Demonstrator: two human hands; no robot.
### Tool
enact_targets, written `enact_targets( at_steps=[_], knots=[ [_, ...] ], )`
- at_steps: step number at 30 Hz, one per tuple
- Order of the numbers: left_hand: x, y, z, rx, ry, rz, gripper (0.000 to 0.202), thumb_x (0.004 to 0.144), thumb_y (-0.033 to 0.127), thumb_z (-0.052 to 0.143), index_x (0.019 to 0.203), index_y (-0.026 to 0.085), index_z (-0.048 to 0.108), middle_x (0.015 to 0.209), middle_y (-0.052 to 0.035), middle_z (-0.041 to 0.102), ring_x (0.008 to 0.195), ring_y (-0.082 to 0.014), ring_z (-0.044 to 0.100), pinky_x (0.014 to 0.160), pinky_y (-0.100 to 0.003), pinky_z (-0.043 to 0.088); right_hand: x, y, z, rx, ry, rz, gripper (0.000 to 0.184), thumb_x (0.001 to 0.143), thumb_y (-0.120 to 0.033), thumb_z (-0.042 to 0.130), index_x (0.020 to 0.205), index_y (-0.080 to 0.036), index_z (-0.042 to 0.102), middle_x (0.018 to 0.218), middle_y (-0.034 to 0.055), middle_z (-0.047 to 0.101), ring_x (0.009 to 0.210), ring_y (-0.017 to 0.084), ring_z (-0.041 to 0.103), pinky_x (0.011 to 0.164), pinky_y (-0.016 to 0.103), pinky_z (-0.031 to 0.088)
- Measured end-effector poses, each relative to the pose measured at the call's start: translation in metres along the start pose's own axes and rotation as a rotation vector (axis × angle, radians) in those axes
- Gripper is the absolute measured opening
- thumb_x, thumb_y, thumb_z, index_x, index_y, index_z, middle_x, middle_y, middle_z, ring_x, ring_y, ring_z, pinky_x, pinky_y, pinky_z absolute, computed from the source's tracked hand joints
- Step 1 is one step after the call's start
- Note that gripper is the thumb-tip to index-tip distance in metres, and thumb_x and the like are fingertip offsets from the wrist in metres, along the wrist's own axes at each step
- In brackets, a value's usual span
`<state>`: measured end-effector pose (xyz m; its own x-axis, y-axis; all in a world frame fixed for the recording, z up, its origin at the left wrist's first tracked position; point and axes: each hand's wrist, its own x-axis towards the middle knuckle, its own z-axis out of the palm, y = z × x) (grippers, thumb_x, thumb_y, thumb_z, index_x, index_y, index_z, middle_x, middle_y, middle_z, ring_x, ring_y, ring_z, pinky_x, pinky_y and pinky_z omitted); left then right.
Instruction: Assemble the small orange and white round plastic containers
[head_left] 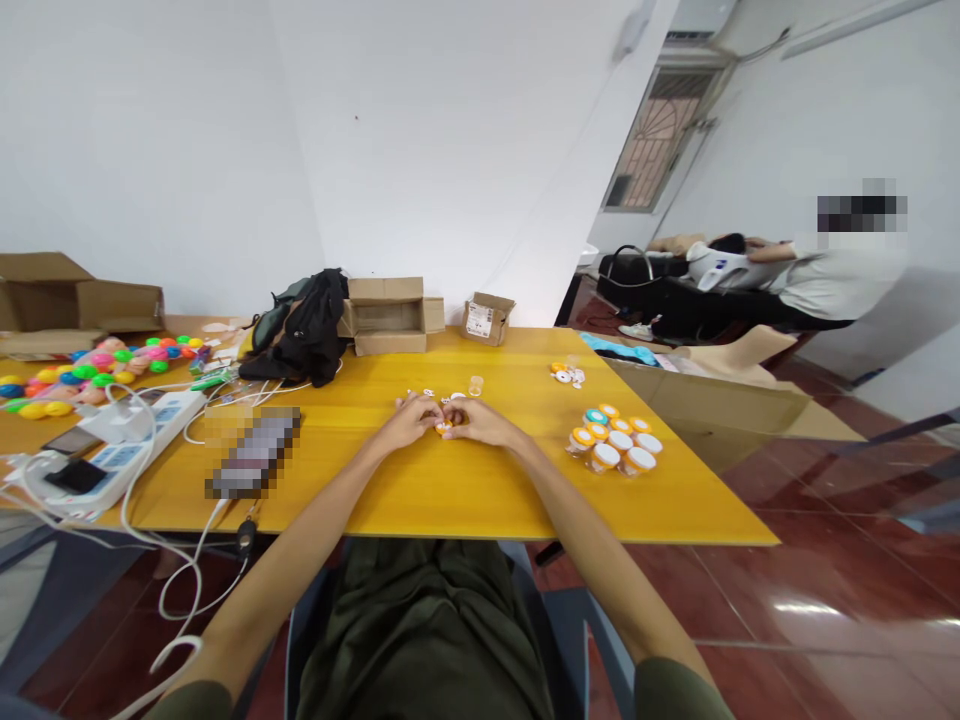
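Note:
Close together over the yellow table [450,500], my left hand [415,420] and my right hand [478,421] meet at a small orange-and-white piece [442,427], perhaps a lid. Fingers of both hands are closed around it and partly hide it. Just beyond them stands a small clear plastic cup [476,385]. Small white pieces [428,393] lie behind my fingers. To the right is a group of several clear jars [606,458] with orange, white and teal lids. Loose orange and white parts [568,375] lie behind that group.
Left are a power strip [142,440] with cables, a phone [259,450] and colourful plastic balls [97,372]. A black bag [304,325] and open cardboard boxes [390,318] line the back. A large carton [697,410] stands beyond the right edge; a person [840,270] sits farther off.

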<state>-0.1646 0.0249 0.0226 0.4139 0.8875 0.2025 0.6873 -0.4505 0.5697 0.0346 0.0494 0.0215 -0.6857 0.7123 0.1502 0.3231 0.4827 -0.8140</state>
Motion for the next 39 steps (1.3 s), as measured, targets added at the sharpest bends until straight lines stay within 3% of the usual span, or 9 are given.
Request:
enact_targets(
  at_steps=[5,15,27,39],
  knots=[
    [-0.002,0.002,-0.001,0.012,0.021,0.017,0.017,0.089,0.025,0.057,0.083,0.024,0.073,0.091,-0.0038,0.070,0.100,-0.0243,0.056,0.098,-0.042,0.038,0.000,0.000,0.001,0.039,-0.011,-0.018,0.027,0.071,-0.033,0.079,0.088,-0.020,0.063,0.078,-0.0018,0.064,0.074,0.016,0.059,0.072,0.030,0.050],
    [-0.003,0.003,-0.003,0.019,0.027,0.002,0.014,0.084,0.021,0.059,0.083,0.025,0.073,0.092,-0.0028,0.070,0.105,-0.0255,0.056,0.104,-0.046,0.038,0.000,-0.003,0.000,0.032,-0.009,-0.031,0.024,0.071,-0.028,0.077,0.087,-0.019,0.062,0.077,-0.0019,0.063,0.073,0.016,0.059,0.073,0.030,0.050],
    [-0.003,0.010,-0.004,0.042,0.020,-0.041,0.014,0.081,0.018,0.060,0.078,0.024,0.072,0.090,-0.0023,0.068,0.105,-0.0267,0.057,0.100,-0.045,0.039,0.000,-0.001,0.000,0.015,-0.017,-0.027,0.021,0.073,-0.027,0.076,0.089,-0.019,0.065,0.079,-0.0016,0.063,0.075,0.016,0.059,0.073,0.030,0.050],
    [-0.005,0.013,-0.006,0.063,0.008,-0.009,0.014,0.081,0.018,0.060,0.086,0.024,0.072,0.097,-0.0028,0.067,0.109,-0.0266,0.055,0.103,-0.046,0.039,-0.001,-0.006,0.000,0.017,-0.018,-0.033,0.020,0.072,-0.026,0.074,0.086,-0.019,0.061,0.077,-0.0026,0.060,0.073,0.016,0.058,0.072,0.030,0.049]
  ],
)
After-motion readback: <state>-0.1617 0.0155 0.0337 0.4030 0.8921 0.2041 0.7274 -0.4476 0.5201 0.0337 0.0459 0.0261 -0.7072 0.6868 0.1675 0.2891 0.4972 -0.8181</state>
